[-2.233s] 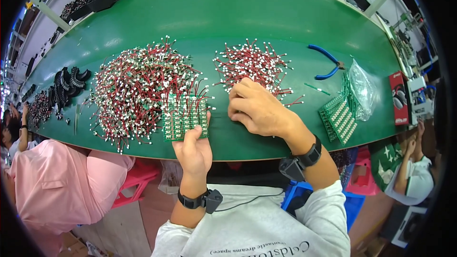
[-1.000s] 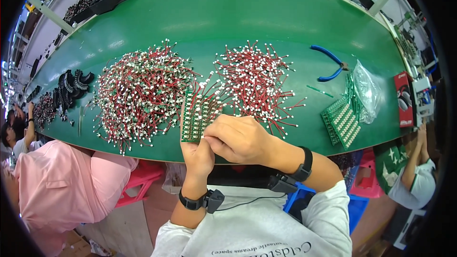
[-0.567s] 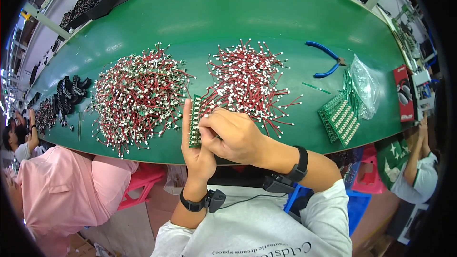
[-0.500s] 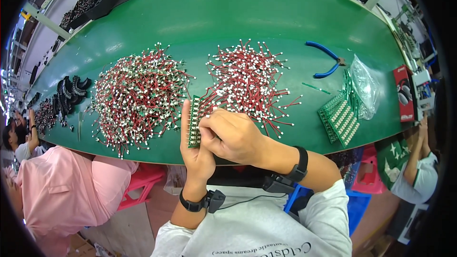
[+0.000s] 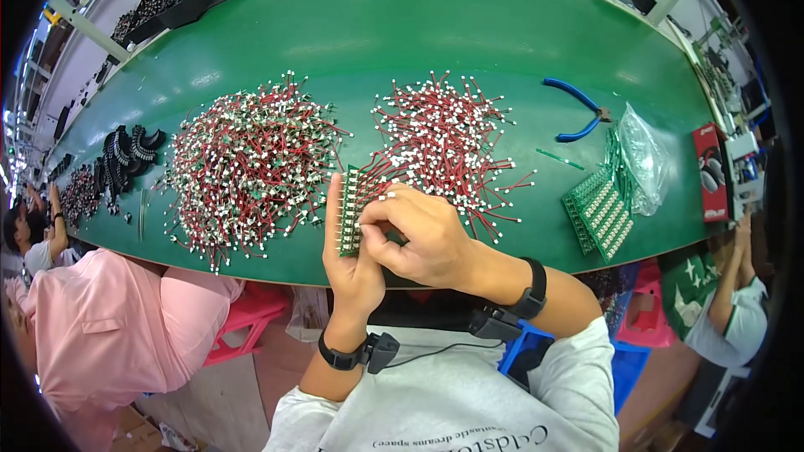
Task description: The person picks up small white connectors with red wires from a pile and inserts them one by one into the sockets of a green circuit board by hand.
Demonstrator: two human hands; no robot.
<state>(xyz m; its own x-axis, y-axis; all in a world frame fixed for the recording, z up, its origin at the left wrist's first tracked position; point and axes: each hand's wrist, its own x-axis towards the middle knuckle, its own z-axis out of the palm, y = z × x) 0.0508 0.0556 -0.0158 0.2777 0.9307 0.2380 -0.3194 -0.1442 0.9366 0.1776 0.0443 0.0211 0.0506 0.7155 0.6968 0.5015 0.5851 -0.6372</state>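
My left hand (image 5: 356, 283) holds a narrow green circuit board strip (image 5: 349, 216) upright, its index finger stretched along the strip's left edge. Small metal parts line the strip, and red wires with white connectors reach from its right side. My right hand (image 5: 425, 236) is closed in a pinch at the strip's right edge, by its lower half. Whatever lies between those fingertips is too small to make out. Beyond the right hand spreads a pile of red wires with white connectors (image 5: 444, 138). Left of the strip sits a larger pile of wired small boards (image 5: 251, 163).
On the right of the green table (image 5: 352, 25) are blue-handled pliers (image 5: 578, 121), stacked circuit board panels (image 5: 605, 216), a clear plastic bag (image 5: 643, 163) and a red box (image 5: 710, 176). Black curved parts (image 5: 126, 155) lie at left. A person in pink (image 5: 126, 318) sits at my left.
The view has shifted slightly, moving the scene a little to the right. My right fingertips have drawn slightly away from the strip's face, exposing more of it. The left hand keeps its hold.
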